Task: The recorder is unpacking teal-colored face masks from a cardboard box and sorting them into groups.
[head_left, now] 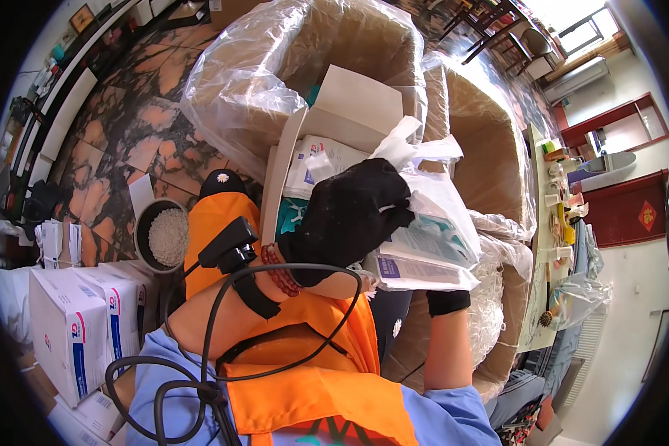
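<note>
My left hand [349, 212], in a black glove, is closed with its fingers curled at the side of a thin white plastic bag [442, 186]. Flat white and purple packets [416, 260] with some teal show in the bag. Behind the bag's lower right corner, my right hand [447, 301] shows only its black glove cuff; the fingers are hidden. Under my left hand an open white box [360, 104] tilts toward me. Inside it lie white printed packets [327, 160] and teal items [293, 214].
Large cardboard boxes [483, 119] lined with clear plastic stand ahead and to the right. A dark bucket of white granules [169, 236] is on the floor at left, near stacked white cartons [70, 327]. A cluttered table [539, 223] stands at right. A black cable [215, 312] loops over my left arm.
</note>
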`<state>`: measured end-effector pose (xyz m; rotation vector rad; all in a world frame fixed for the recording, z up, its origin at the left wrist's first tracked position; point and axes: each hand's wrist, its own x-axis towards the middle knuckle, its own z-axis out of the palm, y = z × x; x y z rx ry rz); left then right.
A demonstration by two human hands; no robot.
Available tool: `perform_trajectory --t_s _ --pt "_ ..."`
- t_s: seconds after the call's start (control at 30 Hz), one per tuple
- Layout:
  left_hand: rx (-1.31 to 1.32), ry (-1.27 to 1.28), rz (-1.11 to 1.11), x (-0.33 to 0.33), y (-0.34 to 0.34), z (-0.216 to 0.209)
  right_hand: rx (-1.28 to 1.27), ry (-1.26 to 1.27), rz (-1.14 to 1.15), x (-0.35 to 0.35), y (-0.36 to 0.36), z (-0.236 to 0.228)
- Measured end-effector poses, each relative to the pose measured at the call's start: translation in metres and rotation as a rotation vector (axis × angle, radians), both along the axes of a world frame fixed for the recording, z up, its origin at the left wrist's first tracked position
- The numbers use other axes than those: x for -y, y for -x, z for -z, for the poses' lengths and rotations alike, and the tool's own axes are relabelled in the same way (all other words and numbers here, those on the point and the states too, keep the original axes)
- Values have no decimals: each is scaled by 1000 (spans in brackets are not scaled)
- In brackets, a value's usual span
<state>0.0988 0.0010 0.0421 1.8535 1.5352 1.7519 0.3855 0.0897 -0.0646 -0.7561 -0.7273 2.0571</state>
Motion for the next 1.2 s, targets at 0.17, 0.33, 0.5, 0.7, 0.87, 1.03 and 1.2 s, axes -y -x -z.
perform_trajectory --t_s 0.17,0.33,0.5,0.7,0.87,1.03,1.2 --pt "195 254 -74 2 4 -2 -14 13 6 11 13 -6" --pt "235 242 -97 4 10 2 3 23 72 28 33 -23" --pt "155 211 -35 0 7 10 -99 114 15 28 31 -20" --pt "32 226 -7 0 12 12 9 56 56 27 22 -14" --pt "266 339 314 -8 21 24 64 33 1 27 15 -17" --pt "349 409 313 -6 17 25 101 28 -28 29 14 -19" --pt "200 413 146 -5 15 18 153 6 -13 27 17 -18"
